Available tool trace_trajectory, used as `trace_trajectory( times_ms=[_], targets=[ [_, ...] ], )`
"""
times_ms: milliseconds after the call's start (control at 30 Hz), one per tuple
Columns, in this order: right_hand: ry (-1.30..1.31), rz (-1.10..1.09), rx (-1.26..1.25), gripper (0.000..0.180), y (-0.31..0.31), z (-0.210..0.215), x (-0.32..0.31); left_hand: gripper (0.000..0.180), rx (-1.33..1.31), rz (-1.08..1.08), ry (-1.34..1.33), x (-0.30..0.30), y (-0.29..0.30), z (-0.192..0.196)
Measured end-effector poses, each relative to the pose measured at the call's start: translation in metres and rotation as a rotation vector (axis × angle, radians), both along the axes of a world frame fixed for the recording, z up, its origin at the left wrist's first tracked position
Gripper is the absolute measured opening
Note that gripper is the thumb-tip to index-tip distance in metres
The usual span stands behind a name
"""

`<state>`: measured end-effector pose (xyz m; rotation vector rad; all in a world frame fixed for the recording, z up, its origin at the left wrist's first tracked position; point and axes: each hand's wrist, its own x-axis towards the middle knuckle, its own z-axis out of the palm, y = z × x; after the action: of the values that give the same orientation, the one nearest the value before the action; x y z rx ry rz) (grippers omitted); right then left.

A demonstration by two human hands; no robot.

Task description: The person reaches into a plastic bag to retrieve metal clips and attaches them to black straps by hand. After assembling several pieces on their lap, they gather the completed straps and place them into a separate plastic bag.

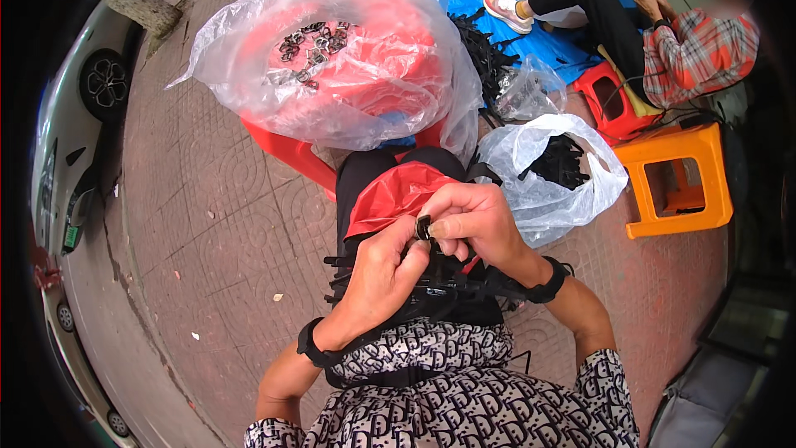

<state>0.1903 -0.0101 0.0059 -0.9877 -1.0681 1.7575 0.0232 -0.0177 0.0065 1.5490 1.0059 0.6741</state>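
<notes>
Both hands — left hand [381,270] and right hand [474,220] — pinch one metal buckle [423,226] onto a black strap [448,286]; loose buckles [311,46] await.

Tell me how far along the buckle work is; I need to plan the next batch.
Done: a bunch of black straps lies on the lap, though whether buckles are on them is unclear. In hand: the left hand and right hand pinch one small metal buckle on a strap. Left: loose buckles on the plastic-covered red stool, and more straps in the white bag.
</notes>
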Motion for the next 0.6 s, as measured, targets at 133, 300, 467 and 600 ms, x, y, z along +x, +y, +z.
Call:
trace_trajectory(
  times_ms=[133,300,467,600],
  targets=[
    [-0.102,-0.02,0.026,0.009,-0.002,0.012,-0.004,0.007,0.077,0.034,0.07,-0.001,0.002,0.002],
    [0.084,-0.078,0.064,0.01,-0.013,0.002,-0.01,0.003,0.204,0.094,0.052,0.002,0.0,0.007],
    [0.311,-0.126,-0.01,0.008,-0.021,-0.016,-0.013,0.004,0.367,0.126,0.059,0.003,-0.004,-0.003],
    [0.305,-0.195,-0.009,0.004,-0.022,-0.012,-0.016,0.007,0.489,0.11,0.12,0.002,-0.003,-0.006]
  ],
)
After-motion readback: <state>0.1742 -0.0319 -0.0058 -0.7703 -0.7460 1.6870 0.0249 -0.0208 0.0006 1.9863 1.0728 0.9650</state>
